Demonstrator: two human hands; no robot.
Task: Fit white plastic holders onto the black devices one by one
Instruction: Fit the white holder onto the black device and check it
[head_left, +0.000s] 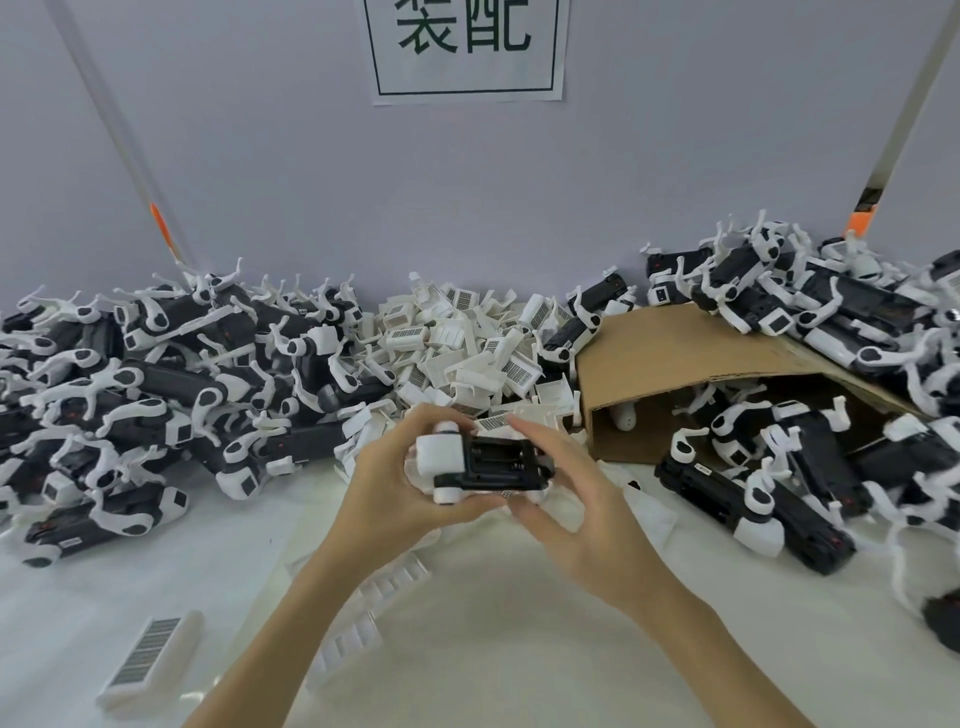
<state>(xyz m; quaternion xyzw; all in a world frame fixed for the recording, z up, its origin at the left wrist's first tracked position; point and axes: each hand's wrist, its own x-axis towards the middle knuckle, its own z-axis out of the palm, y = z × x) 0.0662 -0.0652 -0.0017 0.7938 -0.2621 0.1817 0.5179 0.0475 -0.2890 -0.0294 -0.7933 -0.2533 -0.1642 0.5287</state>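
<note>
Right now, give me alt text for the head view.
Both hands, left hand and right hand, hold one black device over the white table. Piles of devices flank a heap of white holders behind.

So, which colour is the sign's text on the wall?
Dark green, on the white sign; head view shows it best.

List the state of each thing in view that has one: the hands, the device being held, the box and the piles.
left hand: grips the held device's white end
right hand: holds its black end
held device: off the table, lying level
cardboard box: tipped over, open, devices inside
white holders: loose heap at the wall
left pile of devices: jumbled
</note>
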